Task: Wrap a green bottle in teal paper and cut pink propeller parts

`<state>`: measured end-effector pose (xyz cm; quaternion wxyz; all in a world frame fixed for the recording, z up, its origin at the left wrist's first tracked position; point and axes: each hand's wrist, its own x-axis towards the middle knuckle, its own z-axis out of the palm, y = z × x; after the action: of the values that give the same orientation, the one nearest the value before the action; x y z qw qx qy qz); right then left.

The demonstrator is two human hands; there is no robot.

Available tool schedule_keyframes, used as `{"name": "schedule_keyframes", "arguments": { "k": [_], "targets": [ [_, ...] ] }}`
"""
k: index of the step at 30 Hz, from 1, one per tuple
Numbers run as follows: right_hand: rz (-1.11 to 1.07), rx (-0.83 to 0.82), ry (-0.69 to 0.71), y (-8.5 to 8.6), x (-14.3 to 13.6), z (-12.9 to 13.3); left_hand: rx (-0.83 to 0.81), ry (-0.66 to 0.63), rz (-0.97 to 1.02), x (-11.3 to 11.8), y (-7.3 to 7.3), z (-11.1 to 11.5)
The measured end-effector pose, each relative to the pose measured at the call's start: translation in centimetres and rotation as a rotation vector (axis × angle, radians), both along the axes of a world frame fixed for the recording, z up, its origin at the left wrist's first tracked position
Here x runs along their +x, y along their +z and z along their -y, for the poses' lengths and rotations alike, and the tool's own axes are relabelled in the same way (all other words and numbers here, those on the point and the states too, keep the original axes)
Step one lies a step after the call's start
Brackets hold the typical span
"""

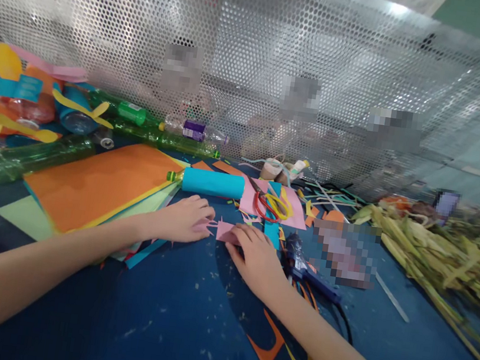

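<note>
My left hand (187, 219) rests palm down on the blue table, its bent fingers over a small pink paper piece (203, 226) with pointed ends. Just right of it, my right hand (254, 253) lies with its fingertips on a pink paper rectangle (224, 231). The two pieces lie close together with a narrow gap between them. Behind the hands is a bottle wrapped in bright blue paper (213, 183), lying on its side. Red-handled scissors (263, 206) and yellow-handled scissors (285, 207) sit on pink paper behind my right hand.
Orange sheets (105, 182) lie at left, near green bottles (32, 160) and paper-trimmed bottle models (32, 97). A glue gun (311, 273) with a cord is beside my right forearm. Dried husks (438, 261) cover the right side; a perforated metal screen (250, 44) stands behind.
</note>
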<state>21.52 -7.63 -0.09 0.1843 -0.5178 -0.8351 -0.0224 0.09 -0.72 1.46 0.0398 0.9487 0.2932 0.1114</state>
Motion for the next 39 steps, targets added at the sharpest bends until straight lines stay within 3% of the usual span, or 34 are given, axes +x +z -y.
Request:
{"name": "schedule_keyframes", "arguments": {
  "k": [7,12,17,20,23,27,33,39],
  "targets": [
    [0.013,-0.003,-0.010,-0.2,-0.2,0.3,-0.108,0.034,0.112,-1.3,-0.3,-1.7],
    [-0.011,-0.014,0.010,-0.2,-0.2,0.3,-0.094,0.040,0.119,-1.4,-0.2,-1.9],
    [0.011,0.004,-0.062,-0.2,-0.1,0.3,-0.074,0.078,0.125,-1.1,-0.4,-1.8],
    [-0.025,0.020,-0.032,-0.1,0.0,0.2,-0.042,0.080,0.116,-1.1,0.5,-1.8],
    [-0.086,0.028,0.047,0.3,-0.4,-0.3,-0.056,0.111,0.075,-1.5,2.4,-1.4],
    [-0.071,0.014,0.103,1.1,-1.9,-2.0,-0.306,0.149,-0.188,-2.3,4.4,-0.5],
    [0.037,-0.089,0.083,1.0,-4.8,-5.0,-0.372,0.158,-0.298,-2.3,4.4,-0.1],
    [-0.019,-0.131,0.124,0.8,-5.7,-4.7,-0.462,0.137,-0.327,-1.9,4.6,0.0]
  ]
}}
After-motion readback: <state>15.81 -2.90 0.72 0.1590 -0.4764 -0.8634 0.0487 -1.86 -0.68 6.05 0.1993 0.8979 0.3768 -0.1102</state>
